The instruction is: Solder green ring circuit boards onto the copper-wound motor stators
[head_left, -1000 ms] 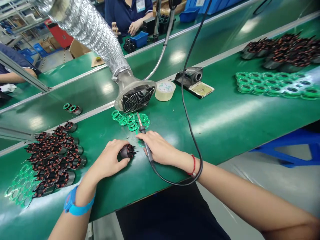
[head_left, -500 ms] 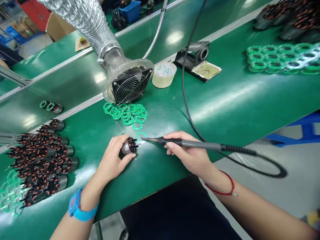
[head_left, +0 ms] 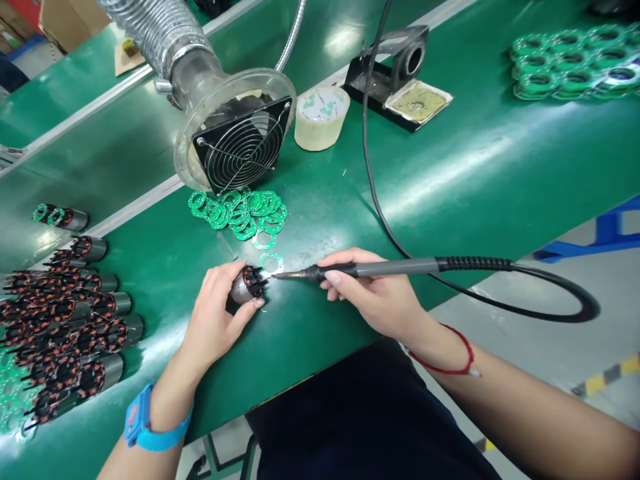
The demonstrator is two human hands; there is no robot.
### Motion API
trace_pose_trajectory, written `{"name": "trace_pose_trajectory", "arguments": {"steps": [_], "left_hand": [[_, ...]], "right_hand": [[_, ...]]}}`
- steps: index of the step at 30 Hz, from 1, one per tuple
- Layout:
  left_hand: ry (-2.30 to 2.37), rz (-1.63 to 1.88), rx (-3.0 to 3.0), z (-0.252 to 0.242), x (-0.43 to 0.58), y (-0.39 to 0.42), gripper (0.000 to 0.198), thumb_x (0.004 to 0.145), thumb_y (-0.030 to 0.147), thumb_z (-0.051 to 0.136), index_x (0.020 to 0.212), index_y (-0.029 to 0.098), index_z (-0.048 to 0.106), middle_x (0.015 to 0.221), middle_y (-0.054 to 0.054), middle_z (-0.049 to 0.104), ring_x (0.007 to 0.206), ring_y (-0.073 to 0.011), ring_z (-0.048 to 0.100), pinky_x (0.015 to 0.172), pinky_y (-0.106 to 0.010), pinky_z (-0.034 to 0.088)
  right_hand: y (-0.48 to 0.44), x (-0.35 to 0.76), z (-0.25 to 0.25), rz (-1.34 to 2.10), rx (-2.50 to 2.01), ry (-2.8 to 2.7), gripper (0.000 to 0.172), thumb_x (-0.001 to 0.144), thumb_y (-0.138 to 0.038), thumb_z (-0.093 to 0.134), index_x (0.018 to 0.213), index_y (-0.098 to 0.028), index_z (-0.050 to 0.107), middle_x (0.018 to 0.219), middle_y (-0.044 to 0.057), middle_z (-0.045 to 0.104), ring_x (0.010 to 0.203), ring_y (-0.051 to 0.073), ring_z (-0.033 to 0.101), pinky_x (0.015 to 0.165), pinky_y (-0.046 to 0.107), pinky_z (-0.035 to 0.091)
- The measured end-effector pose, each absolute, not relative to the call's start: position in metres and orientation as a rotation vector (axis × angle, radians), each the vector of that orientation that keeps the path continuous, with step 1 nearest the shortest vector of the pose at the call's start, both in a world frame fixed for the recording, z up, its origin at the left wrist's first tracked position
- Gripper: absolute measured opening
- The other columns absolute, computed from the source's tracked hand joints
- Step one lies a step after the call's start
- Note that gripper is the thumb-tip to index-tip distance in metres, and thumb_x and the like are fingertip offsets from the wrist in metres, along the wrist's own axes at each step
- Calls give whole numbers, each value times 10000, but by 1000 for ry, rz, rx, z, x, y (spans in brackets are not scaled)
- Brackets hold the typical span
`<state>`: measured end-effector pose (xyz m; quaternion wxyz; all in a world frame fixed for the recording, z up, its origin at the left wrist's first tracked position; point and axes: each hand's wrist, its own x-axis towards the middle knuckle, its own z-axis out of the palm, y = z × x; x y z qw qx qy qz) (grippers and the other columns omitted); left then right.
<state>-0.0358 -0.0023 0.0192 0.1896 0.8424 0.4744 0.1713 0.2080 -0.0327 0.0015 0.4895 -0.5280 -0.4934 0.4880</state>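
My left hand [head_left: 216, 310] is closed around a motor stator [head_left: 245, 285], a metal cylinder lying on its side with copper windings and black prongs facing right. In my right hand [head_left: 367, 283] is a soldering iron [head_left: 395, 268], held like a pen and pointing left. Its tip reaches close to the stator's pronged end; whether they touch I cannot tell. One green ring-shaped circuit board [head_left: 271, 261] lies just above the tip. Behind it is a loose pile of similar green ring boards [head_left: 240, 212].
A fume extractor hood [head_left: 240, 143] hangs over the pile. A tape roll [head_left: 321, 119] and a soldering iron stand [head_left: 400, 80] sit farther back. Several stators [head_left: 70, 320] crowd the left side. Stacked green boards [head_left: 575, 63] lie at the right. The iron's black cable [head_left: 370, 167] crosses the table.
The soldering iron's tip has moved left relative to the ring board, closer to the stator's prongs. My left hand still grips the stator. The whole view has shifted somewhat.
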Motion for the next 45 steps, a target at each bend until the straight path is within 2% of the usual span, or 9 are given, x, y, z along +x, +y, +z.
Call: {"name": "trace_pose_trajectory", "arguments": {"steps": [10, 16, 20, 22, 26, 32, 36, 41, 45], "left_hand": [[1345, 424, 2438, 22, -33, -4, 466, 853, 332, 602, 1280, 239, 439, 1168, -103, 576, 1090, -254, 539, 931, -421, 461], [1366, 408, 2444, 22, -31, -4, 473, 851, 324, 600, 1293, 248, 449, 1155, -99, 576, 1073, -256, 543, 921, -427, 466], [1366, 430, 2461, 21, -31, -4, 481, 846, 318, 602, 1297, 253, 448, 1151, -96, 575, 1064, -254, 543, 916, -423, 470], [1372, 427, 2464, 21, -31, -4, 477, 843, 322, 604, 1290, 249, 455, 1146, -97, 577, 1058, -254, 544, 912, -419, 471], [1379, 412, 2455, 24, -29, -4, 458, 838, 318, 604, 1267, 214, 481, 1129, -100, 588, 1046, -250, 545, 911, -404, 468], [1476, 452, 2285, 26, -26, -5, 435, 802, 349, 637, 1192, 201, 514, 1085, -85, 612, 1029, -248, 567, 913, -403, 465], [1538, 528, 1979, 28, -28, -10, 414, 784, 386, 650, 1132, 203, 520, 1087, -71, 624, 1003, -236, 595, 897, -385, 478], [1282, 531, 1763, 29, -33, -17, 413, 803, 395, 631, 1146, 211, 493, 1078, -63, 626, 964, -209, 610, 849, -337, 494], [1318, 460, 2028, 27, -32, -15, 486, 789, 403, 662, 1196, 209, 482, 1135, -91, 604, 1042, -248, 556, 899, -398, 438]], "right_hand": [[-34, 210, 0, 1086, -1307, -1362, 135, 835, -262, 592, 936, -191, 647, 691, 7, 668, 567, 121, 636, 526, 243, 532], [-35, 212, 4, 928, -1266, -1541, 127, 834, -234, 581, 927, -219, 666, 824, 30, 712, 695, 159, 667, 656, 304, 557], [-37, 211, 4, 885, -1270, -1528, 222, 850, -255, 596, 1064, -243, 659, 1001, 48, 725, 874, 197, 690, 796, 352, 568], [-37, 210, 4, 941, -1265, -1499, 280, 867, -267, 589, 1143, -242, 627, 1068, 53, 716, 879, 191, 701, 818, 350, 572], [-35, 207, 2, 1080, -1236, -1553, 326, 931, -278, 496, 1252, -240, 534, 961, 28, 736, 762, 141, 713, 762, 293, 579], [-27, 198, 0, 934, -1289, -1769, 293, 915, -222, 478, 1206, -250, 486, 1013, 34, 700, 935, 173, 679, 816, 309, 528], [-23, 185, 8, 849, -1401, -1892, 284, 904, -242, 492, 1187, -242, 496, 844, 14, 670, 736, 177, 660, 683, 301, 506], [-22, 162, 16, 1030, -1225, -1431, 299, 879, -241, 551, 1170, -251, 484, 847, -10, 636, 761, 133, 651, 717, 255, 508], [-22, 152, 15, 1209, -967, -1127, 271, 897, -268, 538, 1152, -248, 448, 795, -25, 621, 731, 113, 640, 729, 259, 524]]}}
